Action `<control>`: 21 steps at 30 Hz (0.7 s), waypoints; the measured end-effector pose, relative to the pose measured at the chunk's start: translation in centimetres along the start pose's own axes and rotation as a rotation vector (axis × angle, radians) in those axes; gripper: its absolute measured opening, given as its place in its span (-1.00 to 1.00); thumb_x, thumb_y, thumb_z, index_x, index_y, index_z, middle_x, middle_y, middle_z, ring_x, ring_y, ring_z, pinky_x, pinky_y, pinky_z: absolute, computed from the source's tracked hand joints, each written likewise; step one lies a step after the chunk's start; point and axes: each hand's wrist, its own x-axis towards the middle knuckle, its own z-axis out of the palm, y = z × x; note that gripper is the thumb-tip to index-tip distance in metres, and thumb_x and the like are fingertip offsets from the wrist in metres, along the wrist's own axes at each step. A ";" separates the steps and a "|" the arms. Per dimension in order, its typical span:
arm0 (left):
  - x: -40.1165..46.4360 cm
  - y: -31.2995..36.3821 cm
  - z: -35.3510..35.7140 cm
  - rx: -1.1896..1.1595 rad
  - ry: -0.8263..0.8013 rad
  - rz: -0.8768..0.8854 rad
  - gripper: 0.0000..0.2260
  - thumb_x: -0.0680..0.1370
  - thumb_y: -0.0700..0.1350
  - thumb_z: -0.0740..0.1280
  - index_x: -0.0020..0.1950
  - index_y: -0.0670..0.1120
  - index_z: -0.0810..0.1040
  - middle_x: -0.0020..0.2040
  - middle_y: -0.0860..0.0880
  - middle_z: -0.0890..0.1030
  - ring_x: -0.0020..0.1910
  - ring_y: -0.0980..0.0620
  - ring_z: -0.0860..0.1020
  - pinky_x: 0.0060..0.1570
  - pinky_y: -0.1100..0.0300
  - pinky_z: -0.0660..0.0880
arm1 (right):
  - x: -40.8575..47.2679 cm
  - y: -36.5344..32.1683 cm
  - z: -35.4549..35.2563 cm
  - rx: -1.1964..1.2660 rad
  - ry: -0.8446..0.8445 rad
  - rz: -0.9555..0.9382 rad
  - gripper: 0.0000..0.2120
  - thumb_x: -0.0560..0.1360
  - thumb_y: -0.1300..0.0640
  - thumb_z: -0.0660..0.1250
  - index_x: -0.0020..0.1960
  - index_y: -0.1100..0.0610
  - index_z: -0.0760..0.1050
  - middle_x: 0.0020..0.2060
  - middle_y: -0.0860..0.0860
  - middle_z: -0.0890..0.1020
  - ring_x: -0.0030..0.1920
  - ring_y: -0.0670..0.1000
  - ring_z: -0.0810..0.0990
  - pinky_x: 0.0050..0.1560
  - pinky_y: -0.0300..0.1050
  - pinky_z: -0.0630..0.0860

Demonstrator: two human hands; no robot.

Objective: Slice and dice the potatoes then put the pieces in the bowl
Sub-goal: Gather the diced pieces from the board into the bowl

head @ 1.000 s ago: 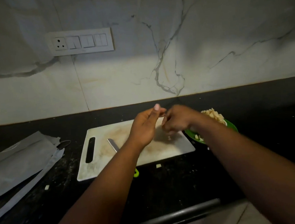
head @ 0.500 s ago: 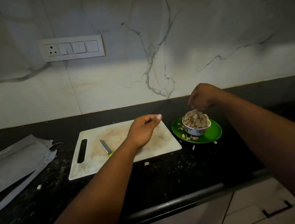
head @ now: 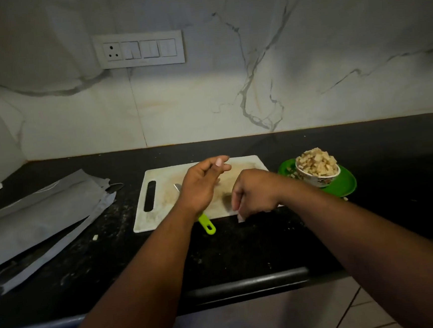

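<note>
A small patterned bowl heaped with diced potato stands on a green plate to the right of the white cutting board. My left hand hovers over the board with loosely curled fingers and holds nothing. It covers most of a knife, of which only the green handle and the blade tip show. My right hand reaches down at the board's front edge. Its fingertips pinch a small potato piece on the black counter.
Grey plastic bags lie on the counter at the left, with a stray potato bit near them. A few dice lie on the plate beside the bowl. A switch panel is on the marble wall. The counter's front edge runs below my arms.
My right hand came back from above the bowl to the board's front edge, down onto the stray piece. My left hand stayed above the board.
</note>
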 end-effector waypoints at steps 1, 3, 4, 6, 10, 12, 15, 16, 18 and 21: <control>0.0 0.2 0.1 -0.015 0.012 -0.005 -0.74 0.71 0.05 0.22 0.24 0.02 0.66 0.06 0.02 0.74 0.20 0.12 0.65 0.22 0.08 0.54 | 0.0 -0.1 0.3 -0.037 -0.030 0.000 -0.82 0.33 0.10 0.59 -0.09 -0.02 0.71 -0.23 -0.14 0.70 -0.23 -0.14 0.63 -0.32 -0.32 0.49; 0.0 0.2 -0.2 -0.038 0.056 -0.012 -0.68 0.71 0.12 0.20 0.22 0.02 0.68 0.05 0.01 0.75 0.16 0.12 0.66 0.22 0.05 0.56 | 0.3 -0.4 0.7 -0.086 -0.048 0.005 -0.80 0.34 0.11 0.59 -0.05 -0.01 0.70 -0.19 -0.13 0.70 -0.17 -0.13 0.63 -0.25 -0.29 0.48; 0.0 0.2 -0.4 -0.046 0.082 -0.010 -0.66 0.71 0.14 0.18 0.21 0.01 0.69 0.05 0.00 0.75 0.13 0.14 0.67 0.20 0.06 0.56 | 0.4 -0.4 0.7 -0.101 -0.048 0.006 -0.80 0.34 0.12 0.59 -0.05 -0.01 0.70 -0.18 -0.12 0.71 -0.14 -0.11 0.64 -0.21 -0.27 0.51; 0.2 0.3 -0.6 -0.053 0.147 -0.006 -0.61 0.72 0.15 0.16 0.20 -0.04 0.69 0.04 -0.02 0.75 0.09 0.16 0.68 0.15 0.10 0.57 | 0.4 -0.6 0.6 -0.148 -0.045 -0.001 -0.81 0.36 0.14 0.58 -0.05 0.01 0.70 -0.18 -0.10 0.71 -0.12 -0.09 0.65 -0.14 -0.23 0.54; 0.5 0.5 -1.0 -0.084 0.247 -0.015 -0.58 0.73 0.16 0.13 0.14 -0.05 0.70 0.02 -0.03 0.75 0.07 0.14 0.68 0.14 0.09 0.57 | 0.7 -0.8 0.8 -0.205 0.019 0.013 -0.86 0.36 0.13 0.57 -0.09 0.03 0.70 -0.20 -0.07 0.70 -0.15 -0.06 0.63 -0.14 -0.20 0.56; 0.5 0.4 -1.1 -0.080 0.258 -0.021 -0.57 0.73 0.17 0.13 0.13 -0.05 0.71 0.02 -0.02 0.75 0.07 0.14 0.69 0.11 0.11 0.56 | 1.0 -0.7 1.0 -0.192 0.022 0.025 -0.89 0.35 0.15 0.55 -0.13 0.03 0.69 -0.23 -0.08 0.70 -0.16 -0.06 0.63 -0.10 -0.15 0.61; 0.5 0.3 -0.9 -0.054 0.240 -0.030 -0.56 0.72 0.17 0.14 0.14 -0.08 0.71 0.01 -0.02 0.74 0.06 0.14 0.68 0.09 0.12 0.54 | 1.1 -0.9 0.9 -0.202 0.001 0.017 -0.91 0.35 0.16 0.52 -0.15 0.04 0.69 -0.24 -0.06 0.70 -0.16 -0.05 0.65 -0.06 -0.07 0.63; 0.5 0.2 -0.8 -0.039 0.232 -0.027 -0.56 0.72 0.18 0.14 0.14 -0.07 0.71 0.00 -0.01 0.74 0.07 0.14 0.68 0.09 0.12 0.54 | 1.2 -1.0 0.9 -0.218 -0.011 0.007 -0.91 0.36 0.15 0.51 -0.14 0.04 0.70 -0.23 -0.05 0.70 -0.15 -0.03 0.65 -0.05 -0.06 0.63; 0.4 0.0 -0.7 0.000 0.216 -0.019 -0.57 0.71 0.19 0.15 0.11 -0.03 0.72 -0.01 0.01 0.75 0.07 0.14 0.67 0.12 0.09 0.55 | 1.3 -1.3 1.0 -0.223 -0.038 0.004 -0.93 0.36 0.14 0.52 -0.15 0.04 0.69 -0.22 -0.05 0.70 -0.14 -0.03 0.65 -0.06 -0.07 0.64; 0.4 -0.3 -0.7 0.033 0.193 -0.007 -0.59 0.71 0.21 0.17 0.05 0.02 0.73 -0.05 0.00 0.75 0.06 0.14 0.68 0.22 -0.03 0.57 | 1.4 -0.9 0.9 -0.157 -0.043 0.020 -0.92 0.34 0.13 0.55 -0.20 0.03 0.68 -0.27 -0.09 0.69 -0.20 -0.08 0.64 -0.16 -0.15 0.62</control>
